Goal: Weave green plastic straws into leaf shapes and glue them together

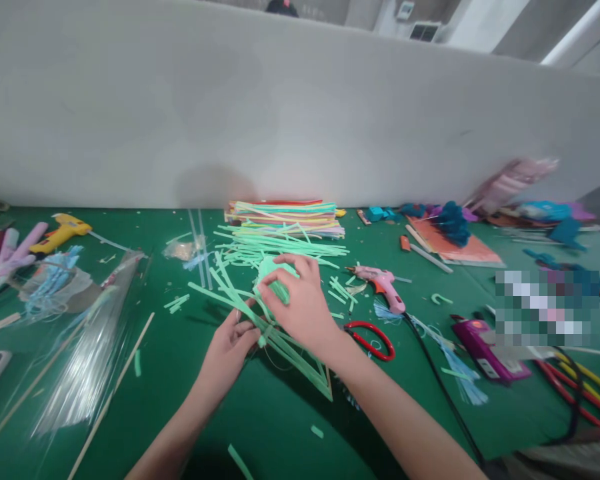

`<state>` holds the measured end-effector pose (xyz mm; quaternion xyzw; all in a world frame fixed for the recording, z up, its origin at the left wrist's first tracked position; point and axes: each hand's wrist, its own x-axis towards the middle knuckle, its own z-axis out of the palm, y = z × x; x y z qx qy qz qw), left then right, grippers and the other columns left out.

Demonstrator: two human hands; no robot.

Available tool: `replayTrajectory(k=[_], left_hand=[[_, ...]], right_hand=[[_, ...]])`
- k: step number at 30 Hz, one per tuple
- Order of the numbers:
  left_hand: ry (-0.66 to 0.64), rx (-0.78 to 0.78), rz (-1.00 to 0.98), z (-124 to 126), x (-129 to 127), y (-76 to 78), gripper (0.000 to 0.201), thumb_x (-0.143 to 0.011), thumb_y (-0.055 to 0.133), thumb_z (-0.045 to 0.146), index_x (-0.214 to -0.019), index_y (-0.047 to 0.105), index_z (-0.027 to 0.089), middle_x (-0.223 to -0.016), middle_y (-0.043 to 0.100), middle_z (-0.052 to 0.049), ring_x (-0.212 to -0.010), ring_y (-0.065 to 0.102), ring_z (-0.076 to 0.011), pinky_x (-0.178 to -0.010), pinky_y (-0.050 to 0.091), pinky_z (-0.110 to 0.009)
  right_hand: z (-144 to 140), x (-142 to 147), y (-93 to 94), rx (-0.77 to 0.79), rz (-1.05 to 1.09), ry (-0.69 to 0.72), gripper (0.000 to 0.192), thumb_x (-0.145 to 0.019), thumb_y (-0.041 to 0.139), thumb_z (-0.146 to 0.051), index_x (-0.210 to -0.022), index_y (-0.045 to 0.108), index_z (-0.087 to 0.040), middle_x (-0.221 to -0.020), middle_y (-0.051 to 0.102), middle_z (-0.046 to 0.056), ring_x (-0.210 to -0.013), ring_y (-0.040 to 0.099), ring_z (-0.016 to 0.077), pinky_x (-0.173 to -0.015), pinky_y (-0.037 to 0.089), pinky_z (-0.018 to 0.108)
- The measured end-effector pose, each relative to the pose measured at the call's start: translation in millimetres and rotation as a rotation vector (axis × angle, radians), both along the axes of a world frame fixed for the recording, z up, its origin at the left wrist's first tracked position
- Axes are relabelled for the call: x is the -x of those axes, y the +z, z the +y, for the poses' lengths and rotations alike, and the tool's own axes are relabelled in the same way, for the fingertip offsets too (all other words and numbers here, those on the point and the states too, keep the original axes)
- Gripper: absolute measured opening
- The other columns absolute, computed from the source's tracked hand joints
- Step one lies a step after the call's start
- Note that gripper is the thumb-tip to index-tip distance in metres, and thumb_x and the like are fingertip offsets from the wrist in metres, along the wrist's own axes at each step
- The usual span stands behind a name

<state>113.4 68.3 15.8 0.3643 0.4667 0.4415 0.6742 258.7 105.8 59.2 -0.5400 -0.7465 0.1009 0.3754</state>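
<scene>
Fingers (276,275) of the right hand (305,303) over green strips (299,361), contact unclear.

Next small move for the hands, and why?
I'd probably have the right hand gather the splayed ends of the green stems while the left hand holds the bundle: those ends fan out past its grip, and the right hand is already beside them.
</scene>
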Motion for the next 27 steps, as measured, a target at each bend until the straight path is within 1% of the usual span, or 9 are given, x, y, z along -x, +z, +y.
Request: replayTrajectory(k=[3, 6, 9, 12, 15, 17, 21, 24, 27], left_hand=[[0.059, 0.012, 0.002, 2, 0, 1.9, 0.043, -0.079, 0.069, 0.035, -0.116, 0.06, 0.016, -0.076, 0.066, 0.001, -0.067, 0.061, -0.0114, -0.069, 0.052, -0.025], [0.152, -0.002, -0.01, 6, 5, 3.8, 0.037, -0.082, 0.063, 0.048, -0.097, 0.065, 0.015, -0.085, 0.067, -0.004, -0.074, 0.063, -0.0149, -0.066, 0.054, -0.027], [0.233, 0.008, 0.007, 10, 14, 3.2, 0.042, -0.082, 0.056, 0.058, -0.079, 0.062, 0.017, -0.068, 0.061, 0.0, -0.06, 0.058, -0.014, -0.054, 0.052, -0.027], [0.249, 0.032, 0.095, 13, 24, 0.3, 0.042, -0.079, 0.063, 0.056, -0.066, 0.058, 0.017, -0.049, 0.049, 0.005, -0.041, 0.046, -0.0091, -0.04, 0.04, -0.021], [0.235, 0.04, 0.165, 15, 29, -1.8, 0.037, -0.076, 0.071, 0.048, -0.064, 0.059, 0.015, -0.039, 0.041, 0.008, -0.032, 0.035, -0.0059, -0.033, 0.028, -0.018], [0.215, 0.04, 0.169, 15, 29, -1.6, 0.035, -0.077, 0.07, 0.046, -0.065, 0.061, 0.014, -0.038, 0.044, 0.007, -0.031, 0.038, -0.0063, -0.033, 0.029, -0.018], [0.192, 0.038, 0.091, 14, 27, 2.3, 0.027, -0.078, 0.069, 0.041, -0.071, 0.059, 0.017, -0.042, 0.051, 0.005, -0.036, 0.045, -0.0081, -0.037, 0.036, -0.018], [0.189, 0.074, -0.034, 14, 27, 5.3, 0.023, -0.078, 0.068, 0.037, -0.072, 0.055, 0.019, -0.047, 0.054, 0.005, -0.042, 0.049, -0.0095, -0.043, 0.042, -0.019], [0.179, 0.156, -0.171, 16, 29, 6.4, 0.017, -0.08, 0.064, 0.03, -0.075, 0.053, 0.019, -0.052, 0.055, 0.004, -0.046, 0.05, -0.0088, -0.047, 0.044, -0.02]], right_hand=[[15, -2, 14.3, 0.01, 0.031, 0.133, 0.008, -0.089, 0.06, -0.024, -0.093, 0.067, -0.021, -0.107, 0.061, 0.007, -0.108, 0.052, 0.0223, -0.097, 0.042, 0.041], [19, 2, 20.3, 0.147, 0.036, 0.303, 0.009, -0.09, 0.057, -0.019, -0.09, 0.065, -0.019, -0.088, 0.067, 0.002, -0.086, 0.06, 0.0158, -0.078, 0.047, 0.029], [12, 7, 14.8, 0.288, 0.032, 0.341, 0.007, -0.089, 0.058, -0.019, -0.086, 0.065, -0.019, -0.076, 0.068, -0.002, -0.068, 0.059, 0.0121, -0.063, 0.042, 0.024], [3, 8, 5.8, 0.36, -0.01, 0.342, 0.004, -0.084, 0.065, -0.023, -0.085, 0.067, -0.02, -0.072, 0.068, -0.002, -0.064, 0.06, 0.0122, -0.058, 0.039, 0.024], [-4, 9, 1.3, 0.432, -0.102, 0.386, 0.001, -0.079, 0.068, -0.02, -0.08, 0.068, -0.02, -0.067, 0.066, -0.003, -0.059, 0.058, 0.0118, -0.052, 0.034, 0.024], [-8, 11, 0.3, 0.456, -0.165, 0.396, 0.003, -0.077, 0.069, -0.02, -0.076, 0.067, -0.02, -0.062, 0.063, -0.004, -0.054, 0.054, 0.0112, -0.048, 0.029, 0.024], [-13, 13, -4.2, 0.381, -0.276, 0.361, 0.018, -0.075, 0.074, -0.03, -0.067, 0.061, -0.02, -0.06, 0.057, -0.002, -0.055, 0.052, 0.0133, -0.048, 0.025, 0.026], [-12, 11, -7.9, 0.302, -0.27, 0.336, 0.021, -0.077, 0.076, -0.036, -0.075, 0.063, -0.02, -0.072, 0.06, 0.0, -0.066, 0.057, 0.0155, -0.054, 0.032, 0.026], [-8, 8, -6.4, 0.335, -0.238, 0.355, 0.019, -0.082, 0.072, -0.036, -0.084, 0.066, -0.019, -0.085, 0.064, 0.003, -0.078, 0.06, 0.0167, -0.063, 0.037, 0.025]])
